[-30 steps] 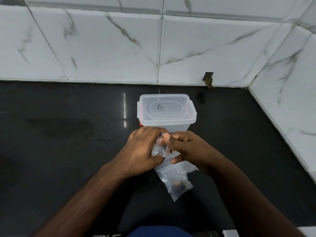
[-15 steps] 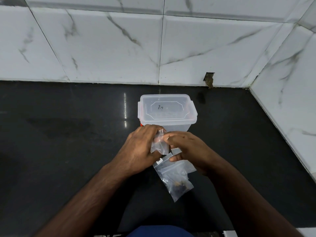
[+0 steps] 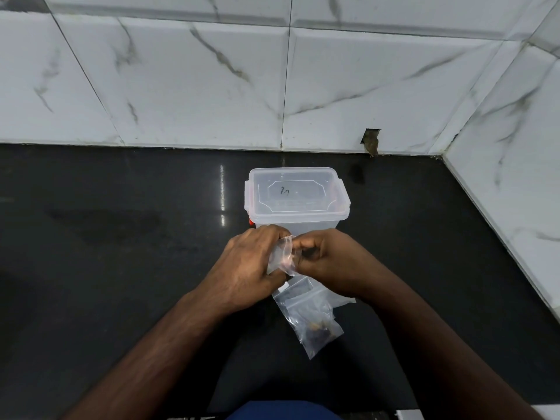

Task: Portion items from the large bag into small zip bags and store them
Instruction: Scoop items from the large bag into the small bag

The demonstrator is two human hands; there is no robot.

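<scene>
Both hands meet over black tabletop point(image 3: 121, 268), just in front of lidded container point(image 3: 295, 198). Left hand point(image 3: 245, 274) & right hand point(image 3: 330, 262), fingers curled, pinch small zip bag point(image 3: 283, 256) btwn them. Large bag point(image 3: 315, 322) lies below on tabletop.

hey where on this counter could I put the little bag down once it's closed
Bare black counter lies left of the tub, out to the wall tiles, and right of the tub toward the corner. It is crowded in front of the tub: both hands, left hand and right hand, pinch the small bag above the large bag.
</scene>
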